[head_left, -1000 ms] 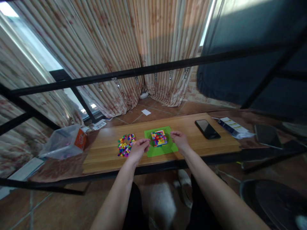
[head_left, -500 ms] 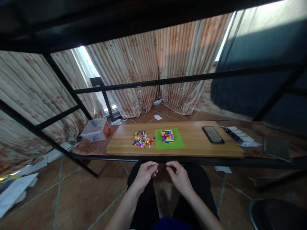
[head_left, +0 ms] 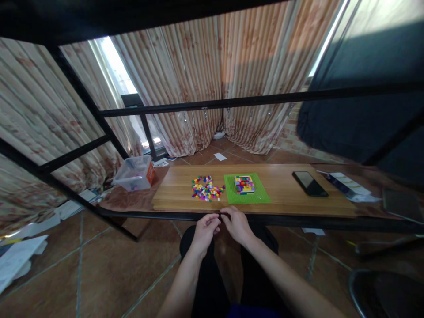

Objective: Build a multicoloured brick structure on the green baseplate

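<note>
My left hand point(head_left: 206, 230) is at the table's front edge with its fingers curled and thumb and forefinger together; whatever it pinches is too small to make out. Close beside it, almost fingertip to fingertip, my right hand point(head_left: 236, 224) is bent in a similar pinch, and its contents are hidden too. Beyond them a block of multicoloured toy bricks point(head_left: 244, 185) stands on a green baseplate point(head_left: 263, 194). Left of the baseplate, small loose bricks point(head_left: 207, 191) lie in a scattered pile.
The wooden board point(head_left: 175, 185) carries the bricks and, on the right, a black phone point(head_left: 309, 183). A clear plastic box point(head_left: 134, 174) stands to the left. White packaging point(head_left: 351, 185) lies at the right. A black metal bar point(head_left: 218, 104) crosses behind the table.
My right hand has moved left and up towards my left hand, closing the gap between them. The view has shifted slightly, so the table items appear further right.
</note>
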`<state>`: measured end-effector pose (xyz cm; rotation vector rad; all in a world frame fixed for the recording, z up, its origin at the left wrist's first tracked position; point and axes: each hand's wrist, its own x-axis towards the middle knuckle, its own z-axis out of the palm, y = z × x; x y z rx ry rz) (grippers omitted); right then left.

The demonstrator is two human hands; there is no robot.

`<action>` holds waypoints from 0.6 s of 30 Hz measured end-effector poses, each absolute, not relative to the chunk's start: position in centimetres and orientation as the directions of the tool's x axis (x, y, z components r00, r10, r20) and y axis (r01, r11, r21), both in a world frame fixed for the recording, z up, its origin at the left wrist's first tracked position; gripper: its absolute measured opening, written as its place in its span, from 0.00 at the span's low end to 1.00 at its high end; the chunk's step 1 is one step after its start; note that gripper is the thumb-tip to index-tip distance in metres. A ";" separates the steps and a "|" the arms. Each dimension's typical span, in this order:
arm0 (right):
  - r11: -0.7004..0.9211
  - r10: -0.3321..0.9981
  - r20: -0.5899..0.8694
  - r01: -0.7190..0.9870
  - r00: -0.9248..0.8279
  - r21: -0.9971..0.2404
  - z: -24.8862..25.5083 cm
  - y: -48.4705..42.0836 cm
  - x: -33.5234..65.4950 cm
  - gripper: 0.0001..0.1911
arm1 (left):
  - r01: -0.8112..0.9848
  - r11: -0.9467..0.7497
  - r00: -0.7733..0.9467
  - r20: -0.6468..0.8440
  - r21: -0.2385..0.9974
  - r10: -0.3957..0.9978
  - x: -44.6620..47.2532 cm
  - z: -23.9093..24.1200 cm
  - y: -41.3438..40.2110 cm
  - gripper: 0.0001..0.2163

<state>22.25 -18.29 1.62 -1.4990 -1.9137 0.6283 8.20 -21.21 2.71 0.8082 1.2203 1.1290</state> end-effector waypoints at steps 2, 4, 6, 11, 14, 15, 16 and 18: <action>0.246 0.969 0.173 0.719 -0.175 -0.650 2.2 -15.4 20.4 0.12 | -0.283 0.277 -0.074 -0.309 0.918 0.948 7.8 2.0 -19.8 0.17; 0.258 0.966 0.158 0.768 -0.204 -0.586 2.6 -12.9 18.9 0.13 | -0.333 0.269 -0.113 -0.321 0.904 0.940 7.6 1.2 -18.5 0.18; 0.310 0.951 0.178 0.801 -0.254 -0.512 2.7 -10.9 17.8 0.13 | -0.365 0.268 -0.151 -0.341 0.892 0.928 7.4 0.3 -17.4 0.19; 0.386 0.923 0.163 0.841 -0.349 -0.381 1.5 -8.7 17.1 0.14 | -0.393 0.274 -0.197 -0.372 0.878 0.907 7.5 -1.4 -16.0 0.21; 0.411 0.912 0.159 0.846 -0.379 -0.340 0.6 -8.4 17.3 0.15 | -0.422 0.270 -0.184 -0.373 0.865 0.909 7.9 -1.7 -15.7 0.22; 0.415 0.910 0.166 0.847 -0.381 -0.331 0.4 -8.4 17.4 0.15 | -0.432 0.269 -0.186 -0.377 0.861 0.907 8.1 -1.7 -15.7 0.22; 0.418 0.908 0.172 0.849 -0.381 -0.324 0.2 -8.3 17.4 0.14 | -0.441 0.267 -0.192 -0.380 0.857 0.905 8.2 -1.7 -15.6 0.23; 0.424 0.905 0.179 0.848 -0.386 -0.317 0.1 -8.1 17.4 0.14 | -0.455 0.260 -0.213 -0.387 0.852 0.897 8.5 -1.6 -15.6 0.23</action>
